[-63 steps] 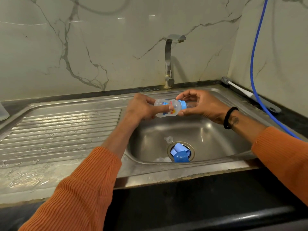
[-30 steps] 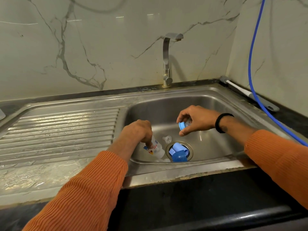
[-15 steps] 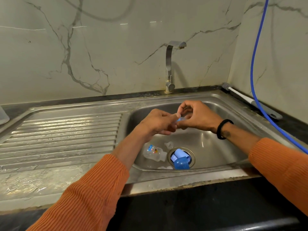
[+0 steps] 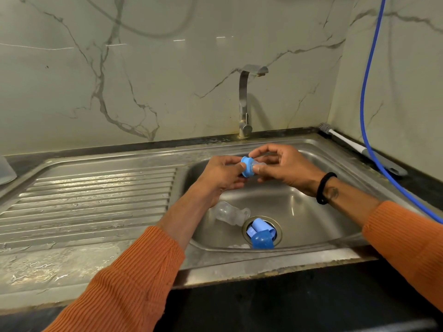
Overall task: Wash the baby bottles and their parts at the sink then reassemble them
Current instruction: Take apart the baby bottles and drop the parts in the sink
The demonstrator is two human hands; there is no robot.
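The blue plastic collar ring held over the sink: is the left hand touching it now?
Touching. The head view shows the left hand with its thumb and fingertips pressed against the blue plastic collar ring, with no gap visible between them.

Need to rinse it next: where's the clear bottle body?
In the head view, the clear bottle body lies in the sink basin, just left of the drain, below the left hand.

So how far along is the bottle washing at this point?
Still early. Done: one clear bottle lies uncapped in the sink basin, with blue parts on the drain. In hand: the left hand and right hand hold the blue collar with its clear teat. Left: the tap shows no running water, so washing and reassembly remain.
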